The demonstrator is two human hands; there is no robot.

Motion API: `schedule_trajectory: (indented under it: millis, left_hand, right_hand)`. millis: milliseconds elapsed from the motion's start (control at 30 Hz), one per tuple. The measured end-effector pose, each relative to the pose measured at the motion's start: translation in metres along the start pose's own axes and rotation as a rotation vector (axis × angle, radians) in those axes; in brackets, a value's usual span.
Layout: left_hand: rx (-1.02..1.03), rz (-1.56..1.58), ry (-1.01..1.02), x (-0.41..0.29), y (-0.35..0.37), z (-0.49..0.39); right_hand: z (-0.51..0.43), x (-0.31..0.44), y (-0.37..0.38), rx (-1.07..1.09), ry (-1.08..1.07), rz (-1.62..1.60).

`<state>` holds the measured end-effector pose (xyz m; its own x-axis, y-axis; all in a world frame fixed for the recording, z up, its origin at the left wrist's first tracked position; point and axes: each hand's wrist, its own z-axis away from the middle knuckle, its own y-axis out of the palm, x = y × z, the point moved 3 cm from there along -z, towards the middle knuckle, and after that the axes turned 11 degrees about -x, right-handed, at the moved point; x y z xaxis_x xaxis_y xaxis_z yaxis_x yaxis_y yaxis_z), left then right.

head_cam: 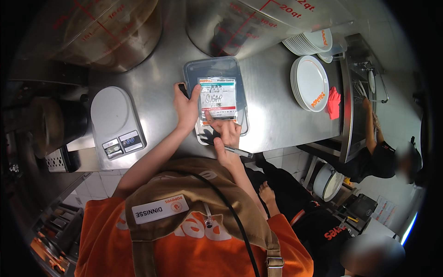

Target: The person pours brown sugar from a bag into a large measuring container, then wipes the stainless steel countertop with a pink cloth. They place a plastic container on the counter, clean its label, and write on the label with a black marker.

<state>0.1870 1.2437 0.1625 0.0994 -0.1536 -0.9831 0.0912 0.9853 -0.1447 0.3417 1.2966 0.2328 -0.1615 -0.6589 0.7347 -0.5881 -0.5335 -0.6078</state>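
A rectangular clear plastic container (192,65) with a lid lies on the steel counter before me. A printed label card (218,100) with handwriting rests on its top. My left hand (186,110) grips the container's left side, thumb at the card's left edge; a small black object (183,90) shows between thumb and fingers, its kind unclear. My right hand (226,136) holds a pen (237,151) under the thumb, its dark tip pointing left. The right index finger reaches onto the lower left of the card. A white shape under the container's near end is partly hidden.
A digital kitchen scale (114,117) stands left. Two large graduated tubs (138,38) (221,34) stand behind. Stacked white plates (309,83) and a red cloth (333,103) lie right. Beyond, a person works at a sink (346,114); another person (304,221) stands close at my right.
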Motion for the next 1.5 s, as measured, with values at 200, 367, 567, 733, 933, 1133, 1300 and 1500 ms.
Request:
schedule_trajectory:
  millis: [200,367,567,733,933,1133,1300,1500]
  left_hand:
    - [0.006,-0.004,0.024,-0.001,0.002,0.001]
    - [0.009,-0.023,0.048,-0.006,0.001,0.002]
    - [0.007,-0.062,0.073,-0.007,0.001,0.003]
    - [0.011,-0.005,0.033,-0.006,0.002,0.002]
    - [0.086,-0.062,-0.013,-0.006,-0.005,0.000]
    - [0.208,0.101,0.050,-0.041,-0.048,-0.006]
    - [0.684,-0.064,0.280,-0.087,-0.067,0.027]
    - [0.727,-0.108,0.229,-0.103,-0.072,0.038]
  right_hand:
    - [-0.005,-0.001,-0.010,-0.016,-0.044,0.051]
    - [-0.008,0.001,-0.012,-0.026,-0.103,0.022]
    - [-0.007,-0.005,-0.015,0.053,-0.085,0.051]
    - [-0.008,-0.008,-0.017,0.075,-0.090,0.050]
    - [-0.012,-0.009,-0.026,0.022,0.110,-0.202]
    - [-0.031,-0.009,-0.064,-0.473,0.339,-0.798]
    - [-0.050,0.018,-0.056,-0.502,0.479,-1.155]
    - [-0.058,0.046,-0.035,-0.341,0.444,-0.945]
